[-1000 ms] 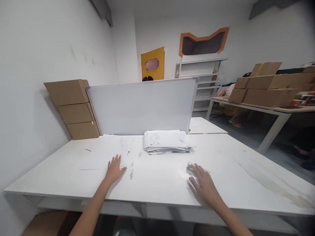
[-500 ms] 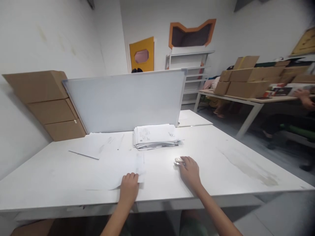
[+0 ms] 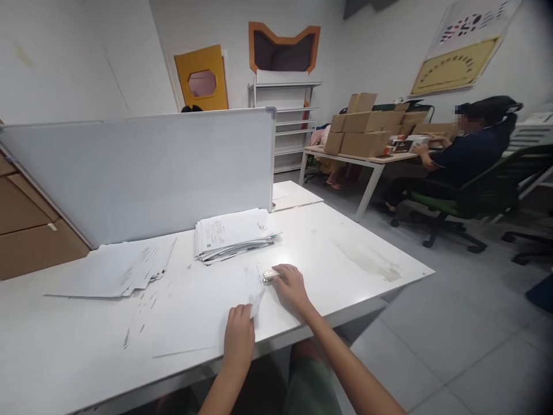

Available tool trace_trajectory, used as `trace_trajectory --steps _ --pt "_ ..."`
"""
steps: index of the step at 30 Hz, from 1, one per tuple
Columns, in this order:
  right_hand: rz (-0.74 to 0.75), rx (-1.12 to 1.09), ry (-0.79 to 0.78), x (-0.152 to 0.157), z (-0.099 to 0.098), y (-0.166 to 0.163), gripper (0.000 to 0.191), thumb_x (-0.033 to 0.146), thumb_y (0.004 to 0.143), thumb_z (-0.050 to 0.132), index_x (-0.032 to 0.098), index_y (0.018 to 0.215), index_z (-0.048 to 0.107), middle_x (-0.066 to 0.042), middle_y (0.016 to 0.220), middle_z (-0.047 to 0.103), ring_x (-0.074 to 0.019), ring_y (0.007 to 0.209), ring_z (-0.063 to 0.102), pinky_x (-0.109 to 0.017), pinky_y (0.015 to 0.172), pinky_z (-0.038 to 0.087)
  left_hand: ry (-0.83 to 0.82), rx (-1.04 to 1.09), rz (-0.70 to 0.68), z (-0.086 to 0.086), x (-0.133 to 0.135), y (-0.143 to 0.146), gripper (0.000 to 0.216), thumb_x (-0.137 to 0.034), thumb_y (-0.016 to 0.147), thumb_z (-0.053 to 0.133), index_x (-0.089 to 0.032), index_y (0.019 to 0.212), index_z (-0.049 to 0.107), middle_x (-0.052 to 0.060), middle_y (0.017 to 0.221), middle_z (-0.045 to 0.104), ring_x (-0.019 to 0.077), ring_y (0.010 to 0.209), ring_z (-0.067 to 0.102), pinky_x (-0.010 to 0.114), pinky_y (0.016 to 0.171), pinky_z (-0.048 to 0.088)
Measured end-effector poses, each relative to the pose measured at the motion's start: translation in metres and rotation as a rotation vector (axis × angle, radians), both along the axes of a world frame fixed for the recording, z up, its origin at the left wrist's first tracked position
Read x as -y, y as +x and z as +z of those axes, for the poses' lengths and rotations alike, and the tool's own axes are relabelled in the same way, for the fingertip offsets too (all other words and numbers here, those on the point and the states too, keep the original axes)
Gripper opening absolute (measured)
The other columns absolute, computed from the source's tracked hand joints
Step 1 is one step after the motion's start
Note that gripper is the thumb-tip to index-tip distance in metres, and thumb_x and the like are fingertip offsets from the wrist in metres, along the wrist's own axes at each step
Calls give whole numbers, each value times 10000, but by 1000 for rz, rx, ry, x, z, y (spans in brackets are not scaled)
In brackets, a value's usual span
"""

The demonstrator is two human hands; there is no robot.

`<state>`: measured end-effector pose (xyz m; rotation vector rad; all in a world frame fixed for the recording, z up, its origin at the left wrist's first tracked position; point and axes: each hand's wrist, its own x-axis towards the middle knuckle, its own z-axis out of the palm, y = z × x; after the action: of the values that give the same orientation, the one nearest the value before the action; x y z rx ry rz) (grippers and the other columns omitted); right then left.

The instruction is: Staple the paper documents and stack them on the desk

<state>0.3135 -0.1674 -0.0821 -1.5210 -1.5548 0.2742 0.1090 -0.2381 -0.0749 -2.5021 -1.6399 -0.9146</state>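
My left hand (image 3: 239, 329) is closed on the right edge of a few white sheets of paper (image 3: 196, 320) that lie near the front edge of the table. The sheets' corner beside its fingers is bent up. Just to the right, my right hand (image 3: 292, 288) grips a small pale stapler (image 3: 269, 276) with a shiny metal base. The stapler rests low over the table, close to the sheets' right edge; whether it touches them I cannot tell. Behind them lies a thick stack of printed papers (image 3: 235, 230). Farther left is a fanned pile of sheets (image 3: 116, 268).
A whiteboard panel (image 3: 173, 173) stands along the table's back, with cardboard boxes (image 3: 38, 236) at its left end. Dark scraps or marks (image 3: 140, 320) dot the white table. Another person (image 3: 469, 150) sits at a table with stacked boxes (image 3: 363, 141) on the right.
My view has swung to the right, bringing the seated person into sight. My hands are closer together, with the stapler now near the sheets. The sheets' edge is lifted more.
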Motion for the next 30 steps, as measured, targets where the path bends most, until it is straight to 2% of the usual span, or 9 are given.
trace_trajectory --steps 4,7,11,16,19,23,27,30 --pt "-23 -63 -21 -1 0 2 295 278 843 521 216 1060 711 -77 1156 694 -259 1159 573 -430 1029 405 77 215 76 -3 -6 -3 247 -159 970 420 -166 866 644 57 792 646 212 751 609 335 673 507" --pt "-28 -60 -23 -1 1 2 293 282 844 524 224 1059 714 -71 1150 696 -257 1158 577 -429 1025 412 106 234 38 -1 -6 -3 286 -229 996 416 -175 814 630 47 746 634 203 712 603 329 648 505" --pt "-18 -25 31 -1 2 1 282 277 858 527 224 1056 720 -68 1133 714 -246 1142 596 -411 1012 429 84 86 -130 4 0 0 236 -170 980 422 -182 948 656 62 881 674 210 828 611 341 738 527" --pt "-31 -14 57 -1 3 1 283 262 872 512 227 1061 720 -64 1139 723 -242 1127 614 -409 1009 438 38 -131 -198 5 7 2 264 -88 925 455 -189 1072 650 79 993 667 226 927 600 376 820 530" --pt "-19 -13 64 0 4 0 281 257 872 513 225 1060 720 -67 1133 722 -244 1123 612 -409 1010 435 36 -218 -250 6 9 1 265 -106 913 502 -181 1130 636 88 1056 673 231 962 604 387 835 535" --pt "-10 -13 75 2 6 -1 273 259 885 511 224 1056 721 -68 1133 717 -239 1119 607 -402 1005 429 58 -284 -325 6 10 0 323 -234 915 586 -152 1227 606 122 1208 663 269 1112 602 441 931 524" --pt "-24 7 70 4 7 -2 263 263 906 500 232 1037 725 -64 1127 712 -235 1120 598 -406 1000 413 89 -353 -417 4 6 -1 470 -281 925 584 -175 1378 521 100 1404 582 288 1361 472 484 1104 428" --pt "-33 23 50 5 8 -3 261 259 910 502 239 1037 729 -59 1101 712 -233 1104 595 -408 983 400 98 -430 -433 2 5 0 526 -243 932 559 -169 1443 464 88 1486 509 304 1437 376 483 1128 411"
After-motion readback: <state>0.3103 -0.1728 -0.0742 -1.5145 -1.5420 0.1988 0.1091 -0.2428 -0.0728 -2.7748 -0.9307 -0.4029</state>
